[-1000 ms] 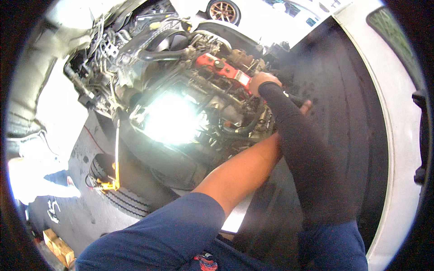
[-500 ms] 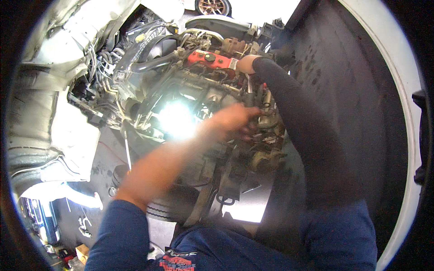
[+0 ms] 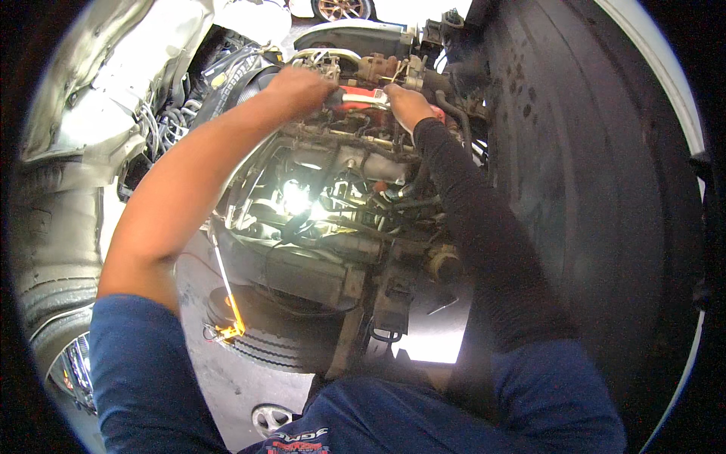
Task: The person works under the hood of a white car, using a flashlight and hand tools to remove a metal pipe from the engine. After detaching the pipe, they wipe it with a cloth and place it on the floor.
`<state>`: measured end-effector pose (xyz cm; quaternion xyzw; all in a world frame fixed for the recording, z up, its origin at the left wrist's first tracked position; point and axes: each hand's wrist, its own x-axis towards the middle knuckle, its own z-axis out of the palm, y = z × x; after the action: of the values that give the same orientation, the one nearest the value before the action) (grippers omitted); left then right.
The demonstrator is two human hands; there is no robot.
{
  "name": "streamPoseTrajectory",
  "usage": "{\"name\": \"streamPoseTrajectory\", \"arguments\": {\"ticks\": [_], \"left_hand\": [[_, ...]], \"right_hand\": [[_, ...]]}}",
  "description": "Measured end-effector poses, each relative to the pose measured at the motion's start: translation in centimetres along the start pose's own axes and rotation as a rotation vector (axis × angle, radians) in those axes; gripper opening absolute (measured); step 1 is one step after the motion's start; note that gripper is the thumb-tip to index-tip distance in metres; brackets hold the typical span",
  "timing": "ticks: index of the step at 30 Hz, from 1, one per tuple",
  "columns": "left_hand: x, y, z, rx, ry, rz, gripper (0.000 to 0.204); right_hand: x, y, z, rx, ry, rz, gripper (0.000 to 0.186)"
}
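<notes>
Over the engine's red top cover (image 3: 361, 88), my left hand (image 3: 306, 89) and my right hand (image 3: 404, 104) are at either end of a short silver bar-like tool (image 3: 364, 98) with a dark part at its left. Both hands have their fingers curled round it; the left is slightly blurred and its fingertips are hidden. Below them lie metal pipes, hoses and the grimy engine block (image 3: 333, 159), with a glaring work light (image 3: 299, 198) among them.
A dark curved body panel (image 3: 575, 189) fills the right, a white panel (image 3: 113, 91) the upper left. Below the engine are a tyre (image 3: 280, 348), a yellow jack-like tool (image 3: 231, 329) and a grey wheel cover (image 3: 271, 418). Another wheel (image 3: 340, 9) shows beyond.
My left hand has risen from the lower middle of the engine to the upper left of the red cover. My right hand has moved slightly left and up. My view has shifted.
</notes>
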<state>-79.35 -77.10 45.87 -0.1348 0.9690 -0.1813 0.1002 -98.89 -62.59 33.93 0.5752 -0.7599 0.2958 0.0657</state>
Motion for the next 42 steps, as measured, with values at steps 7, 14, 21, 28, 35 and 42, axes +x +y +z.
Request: {"name": "streamPoseTrajectory", "arguments": {"ticks": [7,14,21,28,35,42], "left_hand": [[1.0,2.5,-2.2,0.022,-0.019,-0.041,0.029],[-5.0,9.9,-2.5,-0.59,-0.074,-0.123,0.055],[3.8,-1.1,0.2,0.138,0.414,0.149,0.041],[-3.0,8.0,-1.9,-0.581,-0.423,-0.123,0.04],[-2.0,2.7,0.4,-0.143,0.026,0.13,0.049],[-1.9,6.6,-2.4,-0.036,-0.146,-0.1,0.021]], "right_hand": [[0.7,0.5,-0.6,-0.165,-0.117,-0.053,0.018],[1.3,1.9,-0.1,0.478,-0.155,-0.105,0.034],[-1.6,0.4,-0.1,0.053,0.187,-0.198,0.021],[1.2,2.9,1.6,0.296,0.087,-0.376,0.033],[-1.6,1.3,2.4,0.08,0.299,-0.364,0.035],[-1.2,2.4,1.7,0.292,0.14,-0.18,0.034]]}}
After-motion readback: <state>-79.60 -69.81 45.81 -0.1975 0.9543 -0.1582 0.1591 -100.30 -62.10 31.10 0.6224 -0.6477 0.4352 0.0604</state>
